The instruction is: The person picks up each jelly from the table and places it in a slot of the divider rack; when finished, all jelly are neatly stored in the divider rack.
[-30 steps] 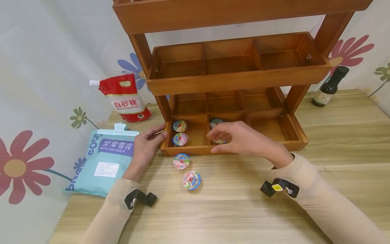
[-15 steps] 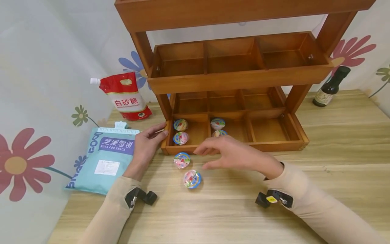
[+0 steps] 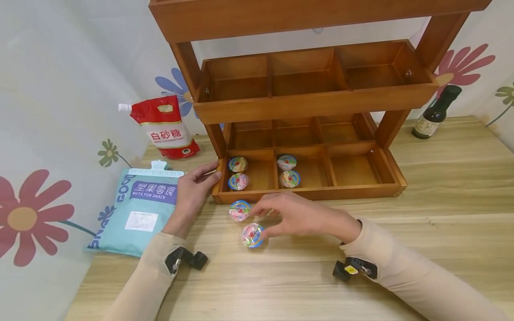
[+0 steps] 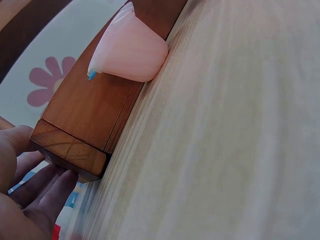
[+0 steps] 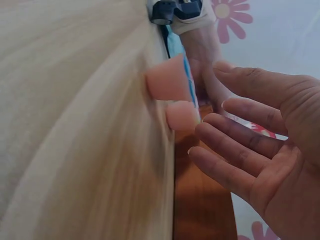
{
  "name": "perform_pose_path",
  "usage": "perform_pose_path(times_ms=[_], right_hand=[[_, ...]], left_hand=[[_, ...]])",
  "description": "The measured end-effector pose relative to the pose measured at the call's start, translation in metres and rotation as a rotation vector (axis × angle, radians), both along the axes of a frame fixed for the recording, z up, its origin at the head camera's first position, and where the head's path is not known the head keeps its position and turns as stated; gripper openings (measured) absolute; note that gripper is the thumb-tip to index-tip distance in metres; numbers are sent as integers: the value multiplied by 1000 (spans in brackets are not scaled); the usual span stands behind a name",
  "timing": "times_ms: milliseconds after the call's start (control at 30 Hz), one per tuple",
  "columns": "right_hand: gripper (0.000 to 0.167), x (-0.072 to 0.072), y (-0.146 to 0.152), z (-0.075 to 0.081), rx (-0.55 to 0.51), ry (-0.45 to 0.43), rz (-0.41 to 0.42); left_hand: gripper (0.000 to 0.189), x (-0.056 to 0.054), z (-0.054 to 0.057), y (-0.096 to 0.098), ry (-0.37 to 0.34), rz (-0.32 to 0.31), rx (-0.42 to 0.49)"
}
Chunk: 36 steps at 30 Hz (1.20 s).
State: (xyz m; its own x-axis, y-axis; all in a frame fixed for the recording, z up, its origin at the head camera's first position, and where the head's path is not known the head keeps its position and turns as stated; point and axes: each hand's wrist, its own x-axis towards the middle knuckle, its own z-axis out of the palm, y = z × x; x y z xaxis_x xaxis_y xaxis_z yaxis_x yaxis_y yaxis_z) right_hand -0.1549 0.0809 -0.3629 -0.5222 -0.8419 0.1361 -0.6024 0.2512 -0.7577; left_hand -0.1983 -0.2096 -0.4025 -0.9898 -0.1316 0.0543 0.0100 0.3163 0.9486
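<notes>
My left hand (image 3: 192, 191) rests against the left end of the brown wooden rack's bottom tray (image 3: 305, 193); in the left wrist view its fingers (image 4: 52, 192) touch the tray's corner. Two pink jelly cups with blue-rimmed printed lids stand on the table: one (image 3: 239, 211) just before the tray, the other (image 3: 252, 235) nearer to me. Right beside them hovers my right hand (image 3: 297, 214), fingers and thumb apart around nothing. In the right wrist view a gap shows between the fingertips and both cups (image 5: 167, 80).
Two jelly cups (image 3: 238, 174) sit in the tray's left compartment and two (image 3: 288, 170) in its middle one. Left of the rack are a red-and-white sugar pouch (image 3: 168, 129) and a teal snack bag (image 3: 144, 214). A dark bottle (image 3: 435, 113) stands at the right.
My right hand has left the middle compartment and come down and left to the two cups on the table. The left hand has kept its place.
</notes>
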Motion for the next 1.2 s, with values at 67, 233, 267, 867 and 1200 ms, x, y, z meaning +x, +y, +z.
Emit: perform_pose_path(times_ms=[67,233,267,867,1200], right_hand=[[44,1,-1,-2,5,4,7],[48,3,-4,-5,45,0,4],[49,3,-4,-6,49,-1,3],[55,7,-11,-17,98,42,8],[51,9,-13,-22,73,66,-4]], left_hand=[[38,0,0,0,0,-1,-2],[38,0,0,0,-2,3,-9],[38,0,0,0,-1,4,-11],[38,-1,-3,-1,6,13,-23],[38,-1,-2,0,4,16,-16]])
